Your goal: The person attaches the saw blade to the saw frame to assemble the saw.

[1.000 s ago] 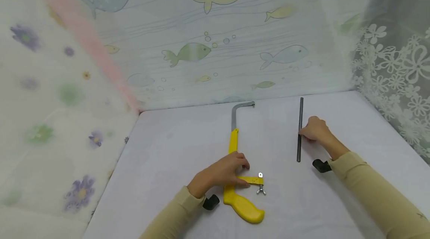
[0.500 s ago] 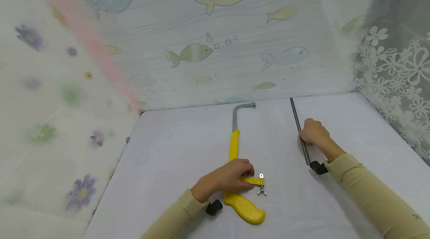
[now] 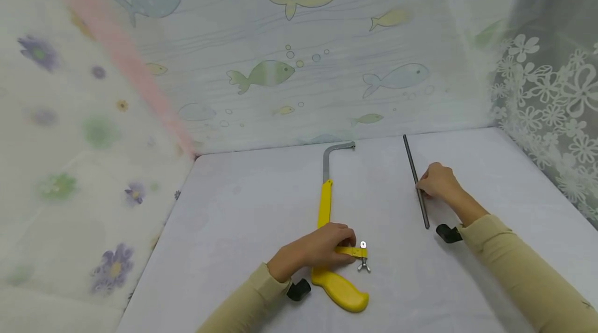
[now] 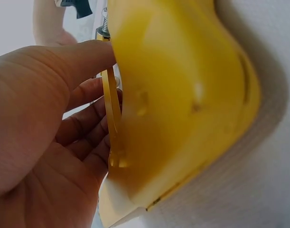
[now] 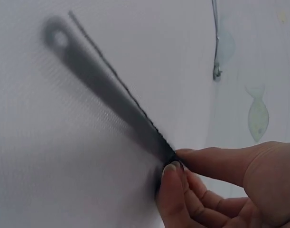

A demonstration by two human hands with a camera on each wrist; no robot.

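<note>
Fish-printed curtain [image 3: 317,31] backs the white table [image 3: 243,218]. Mid-table lies the yellow saw frame [image 3: 324,203], its grey tip near the back edge; the left hand [image 3: 317,247] grips it above the handle, thumb and fingers curled about it. Well apart, across bare cloth, the right hand [image 3: 438,182] pinches the toothed blade [image 3: 411,161] between thumb and fingers, slanted, its far end near the same edge. Floral cloth [image 3: 56,141] flanks the table's left side, lace [image 3: 579,89] the right.
</note>
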